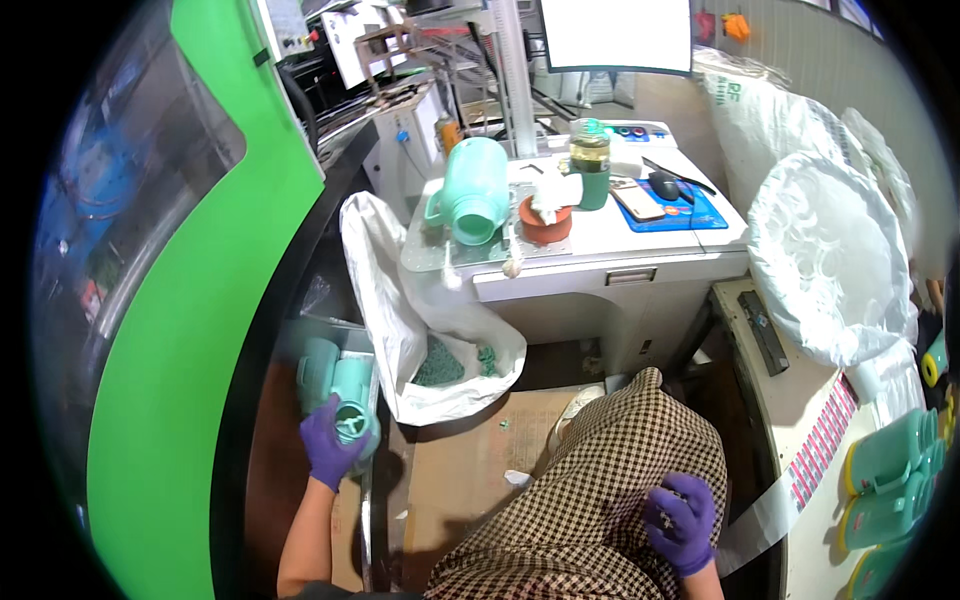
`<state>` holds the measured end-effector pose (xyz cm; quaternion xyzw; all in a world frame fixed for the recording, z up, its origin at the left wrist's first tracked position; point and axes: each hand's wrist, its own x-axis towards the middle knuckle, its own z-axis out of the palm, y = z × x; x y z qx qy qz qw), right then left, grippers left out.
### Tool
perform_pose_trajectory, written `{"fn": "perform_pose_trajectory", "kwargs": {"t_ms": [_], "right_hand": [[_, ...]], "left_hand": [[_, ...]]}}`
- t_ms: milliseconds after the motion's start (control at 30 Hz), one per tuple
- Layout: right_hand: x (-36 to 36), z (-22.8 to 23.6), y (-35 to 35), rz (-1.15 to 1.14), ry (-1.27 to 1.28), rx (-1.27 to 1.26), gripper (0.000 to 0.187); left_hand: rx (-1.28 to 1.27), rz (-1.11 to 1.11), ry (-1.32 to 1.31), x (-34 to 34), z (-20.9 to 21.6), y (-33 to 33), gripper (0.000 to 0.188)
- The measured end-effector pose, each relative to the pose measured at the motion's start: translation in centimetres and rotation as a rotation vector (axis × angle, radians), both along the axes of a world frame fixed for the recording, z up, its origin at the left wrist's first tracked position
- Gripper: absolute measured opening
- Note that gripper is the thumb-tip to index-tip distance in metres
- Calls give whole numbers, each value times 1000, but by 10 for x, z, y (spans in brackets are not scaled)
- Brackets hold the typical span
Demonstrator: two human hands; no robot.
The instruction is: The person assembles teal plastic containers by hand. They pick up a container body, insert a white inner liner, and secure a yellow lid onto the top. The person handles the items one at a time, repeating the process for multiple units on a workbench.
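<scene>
My left hand (329, 446), in a purple glove, grips the rim of a teal plastic jug (351, 380) in the chute at the lower left. The jug's open mouth faces me, and part of the grip is hidden. Another teal jug (318, 365) lies close against its left side. My right hand (683, 522), also gloved in purple, hovers by my right thigh over the checked cloth (590, 465). Its fingers are loosely bent and apart, with nothing visible in them.
A white sack (400, 330) with teal scraps stands beside the chute. The green machine (200, 330) borders the left. On the white desk (520, 280) are a larger teal jug (472, 185), a red-brown pot (545, 222) and a phone (637, 199). Finished-looking teal jugs (885, 455) line the right bench.
</scene>
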<state>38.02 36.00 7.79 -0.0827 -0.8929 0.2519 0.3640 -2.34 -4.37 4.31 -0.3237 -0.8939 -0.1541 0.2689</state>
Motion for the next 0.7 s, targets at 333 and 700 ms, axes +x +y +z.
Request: {"fn": "perform_pose_trajectory", "kwargs": {"t_ms": [333,700], "right_hand": [[-74,1,-69,179,-220,10,53],[-36,-35,-67,166,-266,-313,39]], "left_hand": [[169,-652,-66,199,47,216,65],[-16,-972,-11,219,38,245,47]]}}
